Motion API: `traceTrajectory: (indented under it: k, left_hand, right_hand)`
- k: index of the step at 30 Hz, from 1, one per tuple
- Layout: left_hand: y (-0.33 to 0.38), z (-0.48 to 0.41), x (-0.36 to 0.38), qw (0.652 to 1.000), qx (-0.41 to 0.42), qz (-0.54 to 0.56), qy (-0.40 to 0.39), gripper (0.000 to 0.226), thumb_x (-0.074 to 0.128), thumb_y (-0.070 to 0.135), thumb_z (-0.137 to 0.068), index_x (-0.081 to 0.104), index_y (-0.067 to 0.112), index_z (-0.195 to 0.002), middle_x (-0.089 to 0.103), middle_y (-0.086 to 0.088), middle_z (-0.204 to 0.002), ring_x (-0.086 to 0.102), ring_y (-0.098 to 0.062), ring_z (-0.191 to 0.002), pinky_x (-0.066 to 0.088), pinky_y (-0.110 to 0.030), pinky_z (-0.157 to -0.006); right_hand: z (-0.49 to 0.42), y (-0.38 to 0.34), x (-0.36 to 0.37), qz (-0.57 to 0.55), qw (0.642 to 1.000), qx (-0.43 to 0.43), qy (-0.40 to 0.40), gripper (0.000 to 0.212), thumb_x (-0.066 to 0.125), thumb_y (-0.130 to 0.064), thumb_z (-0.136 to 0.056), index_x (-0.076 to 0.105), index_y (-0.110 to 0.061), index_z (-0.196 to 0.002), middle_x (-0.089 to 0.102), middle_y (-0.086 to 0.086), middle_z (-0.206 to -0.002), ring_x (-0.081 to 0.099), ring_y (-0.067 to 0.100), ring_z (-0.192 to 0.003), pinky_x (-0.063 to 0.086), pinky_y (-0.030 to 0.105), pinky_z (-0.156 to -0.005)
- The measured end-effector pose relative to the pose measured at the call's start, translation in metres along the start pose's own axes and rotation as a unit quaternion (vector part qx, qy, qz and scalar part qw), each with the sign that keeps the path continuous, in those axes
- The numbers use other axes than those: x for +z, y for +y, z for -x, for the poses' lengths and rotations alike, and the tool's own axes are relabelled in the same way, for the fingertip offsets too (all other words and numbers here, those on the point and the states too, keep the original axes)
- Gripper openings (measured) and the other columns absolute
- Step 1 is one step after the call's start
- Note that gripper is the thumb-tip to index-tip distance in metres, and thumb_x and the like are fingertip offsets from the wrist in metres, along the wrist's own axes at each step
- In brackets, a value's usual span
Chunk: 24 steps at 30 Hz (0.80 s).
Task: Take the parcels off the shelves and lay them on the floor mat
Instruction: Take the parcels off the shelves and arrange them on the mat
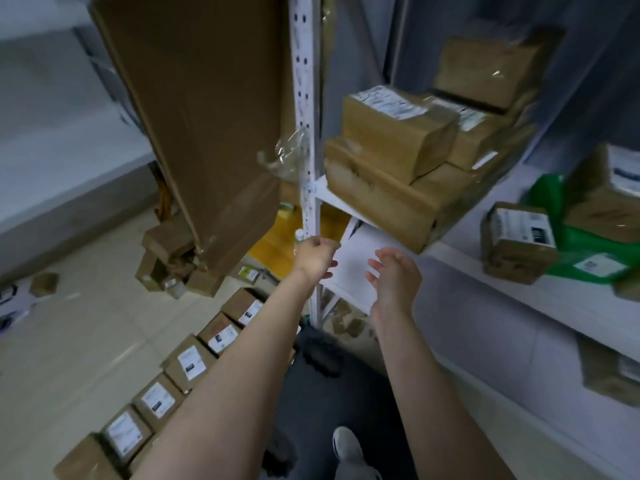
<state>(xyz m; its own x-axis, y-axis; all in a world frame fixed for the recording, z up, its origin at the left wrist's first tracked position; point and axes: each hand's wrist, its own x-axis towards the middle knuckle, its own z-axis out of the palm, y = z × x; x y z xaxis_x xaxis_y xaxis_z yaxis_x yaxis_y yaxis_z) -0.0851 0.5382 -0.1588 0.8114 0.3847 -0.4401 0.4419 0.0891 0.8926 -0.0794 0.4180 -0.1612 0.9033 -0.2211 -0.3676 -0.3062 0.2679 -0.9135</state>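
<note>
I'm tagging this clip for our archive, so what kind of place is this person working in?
Probably a parcel storeroom or pickup depot: taped brown parcels with shipping labels are stacked on white metal shelving, and a row of labelled boxes lies along the tiled floor.

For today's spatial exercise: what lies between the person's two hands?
In the head view, a flat white surface lies between the left hand and right hand; parcel or shelf board, unclear.

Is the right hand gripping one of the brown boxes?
No, the right hand is open with fingers spread, below the stacked brown boxes, touching none.
</note>
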Motion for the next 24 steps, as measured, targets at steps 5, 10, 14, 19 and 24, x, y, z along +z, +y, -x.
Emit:
traceTrajectory:
  k: [5,10,14,19,24]
  left_hand:
    - [0.045,-0.004,0.036,0.999,0.044,0.013,-0.004,0.012,0.052,0.025,-0.099,0.054,0.015,-0.093,0.056,-0.004,-0.095,0.058,-0.023,-0.085,0.051,-0.04,-0.081]
    - [0.087,-0.015,0.056,0.996,0.061,0.059,0.01,0.027,0.056,0.039,-0.095,0.054,0.013,-0.102,0.056,-0.005,-0.096,0.061,-0.026,-0.089,0.053,-0.036,-0.072]
    - [0.12,-0.025,0.07,0.994,0.062,0.085,0.027,0.053,0.059,0.054,-0.09,0.053,0.015,-0.125,0.059,-0.007,-0.118,0.059,-0.029,-0.108,0.055,-0.037,-0.075]
    - [0.145,-0.035,0.087,0.992,0.051,0.091,0.074,0.076,0.061,0.066,-0.077,0.05,0.016,-0.134,0.06,-0.004,-0.12,0.057,-0.027,-0.107,0.049,-0.043,-0.097]
    - [0.15,-0.044,0.091,0.987,0.039,0.101,0.117,0.096,0.066,0.071,-0.066,0.046,0.014,-0.141,0.058,-0.004,-0.13,0.055,-0.029,-0.117,0.044,-0.048,-0.105]
  right_hand:
    - [-0.019,-0.045,-0.003,-0.026,0.996,-0.082,0.02,0.022,0.049,0.001,-0.089,0.065,-0.014,-0.086,0.069,0.004,-0.091,0.067,0.016,-0.084,0.053,0.026,-0.064]
    - [-0.04,-0.082,-0.001,-0.059,0.988,-0.136,0.032,0.023,0.05,0.004,-0.089,0.065,-0.014,-0.087,0.067,0.003,-0.092,0.064,0.013,-0.082,0.053,0.02,-0.062]
    - [-0.059,-0.105,0.008,-0.073,0.98,-0.184,-0.008,0.023,0.064,0.001,-0.086,0.065,-0.019,-0.098,0.066,-0.005,-0.089,0.065,-0.003,-0.074,0.05,0.014,-0.068]
    - [-0.087,-0.127,0.021,0.011,0.969,-0.24,-0.064,0.076,0.086,-0.017,-0.071,0.048,-0.022,-0.137,0.053,-0.004,-0.128,0.055,-0.016,-0.103,0.05,0.01,-0.084]
    - [-0.111,-0.14,0.025,0.153,0.941,-0.294,-0.068,0.109,0.09,-0.037,-0.061,0.028,-0.035,-0.151,0.029,-0.003,-0.154,0.03,0.017,-0.142,0.037,0.044,-0.115]
